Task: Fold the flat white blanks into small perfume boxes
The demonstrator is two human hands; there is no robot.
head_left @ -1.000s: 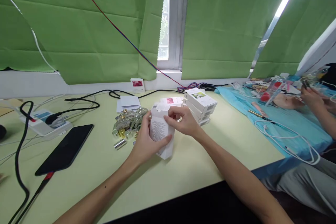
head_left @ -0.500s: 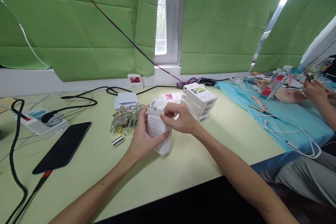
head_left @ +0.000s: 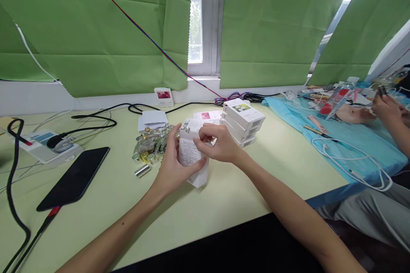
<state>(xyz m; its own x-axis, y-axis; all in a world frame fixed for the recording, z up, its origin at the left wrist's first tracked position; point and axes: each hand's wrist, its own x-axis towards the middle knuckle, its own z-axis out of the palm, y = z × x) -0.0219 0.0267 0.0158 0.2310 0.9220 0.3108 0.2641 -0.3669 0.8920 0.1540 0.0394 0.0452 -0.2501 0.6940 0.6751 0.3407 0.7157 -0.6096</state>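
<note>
White box (head_left: 191, 153): since the earlier frame, our right thumb has edged slightly left across its top, and our whole view has swung a little.
Phone (head_left: 73, 179): we see it lying dark, with a cable at its near end, on our pale table (head_left: 128, 209).
Shiny pile (head_left: 150, 143): silver and gold pieces lie just left of our grip, a silver cylinder (head_left: 142, 170) in front.
Left hand (head_left: 174, 160): we clasp the white box, thumb across its printed front, fingers along its left side.
Box in the grip: we have it roughly upright, between our left thumb and fingers, below our right fingertips.
Right hand (head_left: 219, 141): thumb against the box top, forefinger curled close; we cannot tell whether they pinch anything.
Stacked boxes (head_left: 243, 121): they sit just beyond our right hand.
Blue sheet (head_left: 387, 158): a co-worker's hand (head_left: 386, 108) is above its far end.
</note>
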